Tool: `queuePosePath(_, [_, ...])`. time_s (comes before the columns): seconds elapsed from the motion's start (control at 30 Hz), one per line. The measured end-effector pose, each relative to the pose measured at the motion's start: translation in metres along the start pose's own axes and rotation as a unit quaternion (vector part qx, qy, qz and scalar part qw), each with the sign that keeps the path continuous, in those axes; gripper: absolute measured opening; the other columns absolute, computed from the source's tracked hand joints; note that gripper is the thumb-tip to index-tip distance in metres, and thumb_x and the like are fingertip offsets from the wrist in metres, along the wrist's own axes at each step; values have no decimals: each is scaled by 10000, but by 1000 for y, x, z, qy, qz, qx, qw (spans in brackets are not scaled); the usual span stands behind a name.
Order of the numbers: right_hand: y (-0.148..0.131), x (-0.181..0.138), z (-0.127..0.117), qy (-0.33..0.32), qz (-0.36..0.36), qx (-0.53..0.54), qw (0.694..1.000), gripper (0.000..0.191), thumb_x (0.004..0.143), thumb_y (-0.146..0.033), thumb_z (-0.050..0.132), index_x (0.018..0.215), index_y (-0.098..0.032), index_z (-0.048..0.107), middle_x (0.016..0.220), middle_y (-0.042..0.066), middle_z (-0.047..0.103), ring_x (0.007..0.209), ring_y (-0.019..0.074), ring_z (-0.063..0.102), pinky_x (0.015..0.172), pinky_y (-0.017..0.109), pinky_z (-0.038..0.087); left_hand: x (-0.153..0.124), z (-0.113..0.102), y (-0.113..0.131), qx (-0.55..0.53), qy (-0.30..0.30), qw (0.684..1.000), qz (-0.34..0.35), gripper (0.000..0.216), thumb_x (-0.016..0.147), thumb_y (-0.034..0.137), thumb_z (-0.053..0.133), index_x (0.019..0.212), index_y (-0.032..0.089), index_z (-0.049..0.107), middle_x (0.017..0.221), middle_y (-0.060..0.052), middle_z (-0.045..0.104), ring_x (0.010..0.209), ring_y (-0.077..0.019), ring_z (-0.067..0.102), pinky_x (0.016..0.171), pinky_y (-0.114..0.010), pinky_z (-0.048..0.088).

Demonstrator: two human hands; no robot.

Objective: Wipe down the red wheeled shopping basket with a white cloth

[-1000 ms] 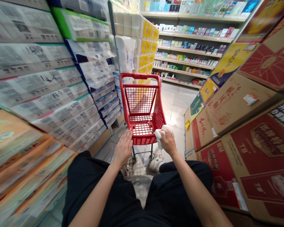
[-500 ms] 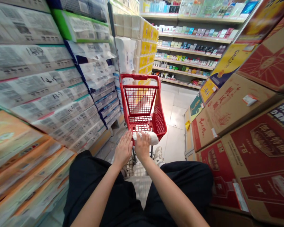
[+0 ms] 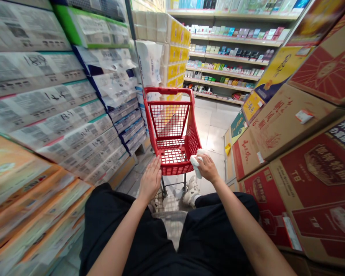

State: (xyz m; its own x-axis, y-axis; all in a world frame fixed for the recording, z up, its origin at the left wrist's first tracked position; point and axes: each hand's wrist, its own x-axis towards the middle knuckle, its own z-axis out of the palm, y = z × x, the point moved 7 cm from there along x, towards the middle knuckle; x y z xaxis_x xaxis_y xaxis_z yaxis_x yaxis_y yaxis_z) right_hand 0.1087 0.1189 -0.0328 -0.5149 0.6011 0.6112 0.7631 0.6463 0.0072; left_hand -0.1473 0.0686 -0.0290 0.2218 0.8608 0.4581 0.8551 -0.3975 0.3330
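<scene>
A small red shopping cart (image 3: 178, 168) of plastic lattice stands upright on the floor between my legs, and nothing shows inside its basket. My left hand (image 3: 151, 178) lies against the near left corner of the cart, its fingers stretched out and side by side. At the near right corner, my right hand (image 3: 206, 165) grips a crumpled white cloth (image 3: 196, 163), which touches the cart's rim. Part of the cloth hangs below my fingers. My right fingertips are partly hidden by the cloth.
Stacked packs of paper goods (image 3: 57, 96) rise close on the left, with orange cartons (image 3: 31, 191) nearer. Cardboard boxes (image 3: 299, 115) crowd the right side. Shelves of small goods (image 3: 224, 57) stand at the back. A thin dark pole (image 3: 135, 38) rises from the cart's left.
My right hand has slid with the white cloth from the middle of the cart's near edge to its right corner. My left hand has stayed at the left corner.
</scene>
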Motion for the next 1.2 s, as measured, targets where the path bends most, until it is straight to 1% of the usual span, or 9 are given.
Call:
queuePosePath(0.1, [-2,0,-4,38,25,25,999,320,951,-202,441,1222,-145,601,1194,160,600,1178,264,532,1061,494,435,-1,1,0,-11,10,1000,-3,527,1025,243,252,1547,178,245,1594,-73,322,1489,-203,261,1198,-446,298])
queuePosePath(0.23, [-41,4,5,156,221,28,962,330,955,-186,419,1240,-158,581,1245,160,547,1227,288,469,1091,554,373,-1,1,1,-22,25,999,-9,528,1023,238,256,1547,178,245,1588,-86,334,1488,-209,264,1198,-457,297])
queuePosePath(0.4, [-125,42,39,102,241,23,965,343,935,-187,490,1265,-180,583,1237,139,542,1212,293,441,1090,529,345,-2,4,0,-32,23,999,-12,532,1020,227,257,1549,177,238,1592,-84,325,1495,-202,242,1205,-454,282])
queuePosePath(0.53, [-150,60,53,65,230,20,971,398,922,-193,524,1318,-182,552,1247,135,555,1191,282,448,1087,497,350,-3,6,-4,-37,23,999,-27,539,1018,220,249,1555,185,215,1600,-71,310,1496,-193,238,1207,-447,280])
queuePosePath(0.67, [-132,48,47,43,109,16,993,420,928,-207,515,1347,-191,538,1258,129,576,1176,260,484,1072,447,384,-3,6,-2,-27,29,999,-19,531,1020,225,250,1549,188,240,1595,-66,319,1497,-200,235,1212,-453,270])
queuePosePath(0.83, [-42,7,9,73,41,-14,996,347,935,-164,458,1253,-158,597,1195,149,605,1181,266,522,1061,485,424,-2,4,-1,-21,25,999,-17,519,1024,238,255,1539,178,271,1591,-73,329,1492,-203,252,1205,-449,290])
queuePosePath(0.93, [-5,-5,-3,36,3,1,999,327,944,-172,452,1235,-146,600,1209,162,601,1202,263,528,1067,498,443,-2,4,0,-28,28,999,-10,520,1023,232,256,1541,179,267,1590,-76,331,1492,-203,252,1205,-452,288])
queuePosePath(1.07, [-11,-3,-4,78,87,22,993,327,956,-182,442,1249,-144,580,1223,167,576,1221,269,506,1071,515,443,-2,5,0,-45,38,998,-20,528,1024,227,255,1550,194,237,1593,-67,326,1492,-196,251,1206,-456,285])
queuePosePath(1.2, [-68,11,17,144,205,13,968,350,957,-171,435,1285,-163,558,1249,159,544,1252,284,456,1098,557,384,-3,5,1,-48,38,998,-22,530,1024,233,258,1551,191,233,1595,-72,321,1495,-197,242,1205,-458,285])
